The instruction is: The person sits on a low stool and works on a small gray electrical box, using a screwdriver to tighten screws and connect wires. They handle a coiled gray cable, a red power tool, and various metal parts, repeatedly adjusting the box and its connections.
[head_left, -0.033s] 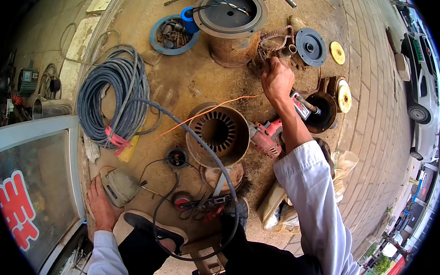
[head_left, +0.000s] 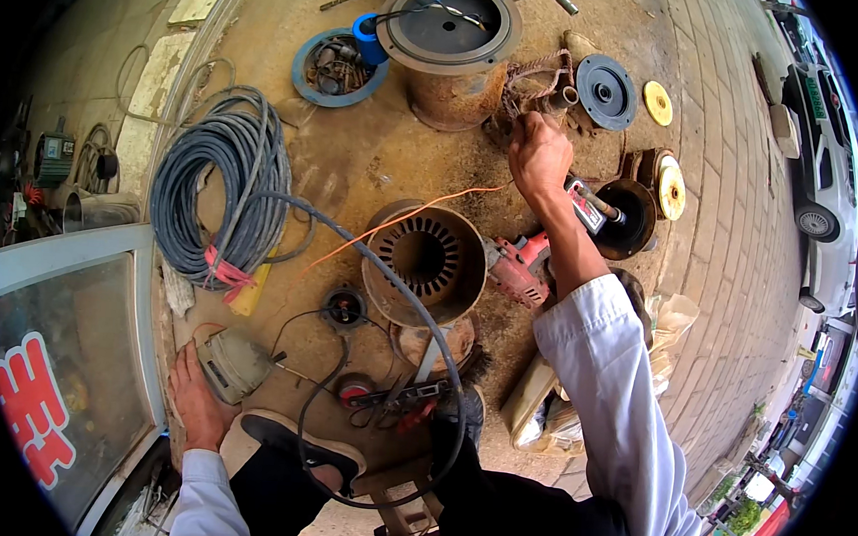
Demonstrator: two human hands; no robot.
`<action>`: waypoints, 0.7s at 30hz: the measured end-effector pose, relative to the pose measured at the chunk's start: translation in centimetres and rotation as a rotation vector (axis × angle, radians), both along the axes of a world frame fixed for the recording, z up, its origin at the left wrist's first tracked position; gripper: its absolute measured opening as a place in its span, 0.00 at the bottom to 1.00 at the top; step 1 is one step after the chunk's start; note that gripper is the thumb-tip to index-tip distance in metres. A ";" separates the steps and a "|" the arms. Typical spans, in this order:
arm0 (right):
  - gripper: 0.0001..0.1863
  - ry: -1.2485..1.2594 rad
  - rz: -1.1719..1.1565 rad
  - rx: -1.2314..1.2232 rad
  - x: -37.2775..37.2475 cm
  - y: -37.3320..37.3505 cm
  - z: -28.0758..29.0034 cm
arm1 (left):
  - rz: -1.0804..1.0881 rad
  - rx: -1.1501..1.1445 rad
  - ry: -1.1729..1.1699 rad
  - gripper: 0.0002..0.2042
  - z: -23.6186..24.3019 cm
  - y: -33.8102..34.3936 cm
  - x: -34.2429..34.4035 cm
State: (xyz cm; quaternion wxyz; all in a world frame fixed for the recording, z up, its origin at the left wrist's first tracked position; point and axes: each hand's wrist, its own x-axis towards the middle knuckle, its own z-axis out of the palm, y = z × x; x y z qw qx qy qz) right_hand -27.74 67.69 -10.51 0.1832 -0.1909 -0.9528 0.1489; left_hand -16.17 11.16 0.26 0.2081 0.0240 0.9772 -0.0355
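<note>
My left hand [head_left: 197,401] lies with its fingers stretched flat on the ground, beside a worn grey-green boxy device [head_left: 236,365] with leads. Reaching far forward, my right hand [head_left: 541,157] is closed next to a rusty pipe fitting [head_left: 562,99] and a bundle of brown rope [head_left: 538,77]. What its fingers hold is hidden. An orange wire [head_left: 407,215] runs from near that hand across a slotted motor stator housing [head_left: 425,258]. Right of the housing lies a red power tool [head_left: 521,271].
A big coil of grey cable [head_left: 222,184] lies at left, its loose end looping past my feet. Ahead stand a rusty motor body [head_left: 455,95] and a blue dish of small parts [head_left: 339,96]. A flanged disc [head_left: 606,91] and an open cylinder [head_left: 627,242] are at right, a glass door [head_left: 66,346] at left.
</note>
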 end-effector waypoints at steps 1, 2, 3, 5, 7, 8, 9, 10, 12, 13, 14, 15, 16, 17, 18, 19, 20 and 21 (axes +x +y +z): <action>0.05 -0.002 -0.003 -0.001 -0.1 -0.1 0.0 | 0.009 0.001 -0.006 0.64 0.1 0.2 0.0; 0.05 -0.004 -0.009 -0.002 -0.2 -0.1 0.0 | 0.000 0.007 0.001 0.64 0.0 0.1 0.0; 0.04 -0.006 -0.014 -0.004 -0.2 -0.2 0.0 | -0.010 0.012 0.009 0.64 -0.2 -0.1 0.1; 0.04 -0.021 -0.011 -0.009 -0.4 -0.2 0.3 | -0.022 0.017 0.016 0.64 -0.2 -0.2 0.1; 0.04 -0.019 -0.005 -0.013 -0.6 -0.1 0.4 | -0.027 0.016 0.014 0.64 -0.2 -0.1 0.0; 0.04 -0.009 0.000 -0.016 -0.7 -0.1 0.3 | -0.026 0.015 0.012 0.64 -0.2 -0.1 0.0; 0.04 0.000 0.005 -0.018 -0.9 0.0 0.2 | -0.024 0.014 0.010 0.64 -0.2 -0.1 0.0; 0.04 0.007 0.003 -0.024 -1.0 0.0 0.1 | -0.023 0.013 0.008 0.64 -0.2 0.0 -0.1; 0.05 0.019 0.003 -0.036 -1.2 -0.1 -0.1 | -0.012 0.008 0.002 0.64 -0.1 0.0 0.0; 0.05 0.028 0.010 -0.043 -1.3 -0.2 -0.1 | -0.007 0.006 -0.001 0.64 0.0 0.1 0.0; 0.05 0.037 0.015 -0.047 -1.4 -0.1 -0.1 | -0.010 0.012 0.005 0.64 -0.1 0.0 0.0; 0.05 0.046 0.020 -0.052 -1.4 0.0 -0.2 | -0.012 0.018 0.011 0.65 -0.3 -0.2 0.0; 0.05 0.049 -0.001 -0.063 -1.4 0.0 -0.2 | -0.015 0.024 0.017 0.65 -0.4 -0.3 0.1; 0.06 0.051 -0.020 -0.076 -1.6 -0.1 -0.4 | -0.012 0.014 0.018 0.65 -0.4 -0.3 0.1; 0.06 0.054 -0.039 -0.089 -1.6 -0.3 -0.6 | -0.009 0.005 0.019 0.65 -0.4 -0.3 0.1; 0.07 0.058 -0.043 -0.103 -1.7 -0.4 -0.7 | -0.007 -0.005 0.020 0.65 -0.4 -0.3 0.2; 0.07 0.061 -0.049 -0.115 -1.7 -0.4 -0.8 | -0.008 -0.005 0.021 0.65 -0.4 -0.3 0.2; 0.08 0.065 -0.055 -0.128 -1.7 -0.5 -0.8 | -0.008 -0.006 0.021 0.66 -0.4 -0.3 0.2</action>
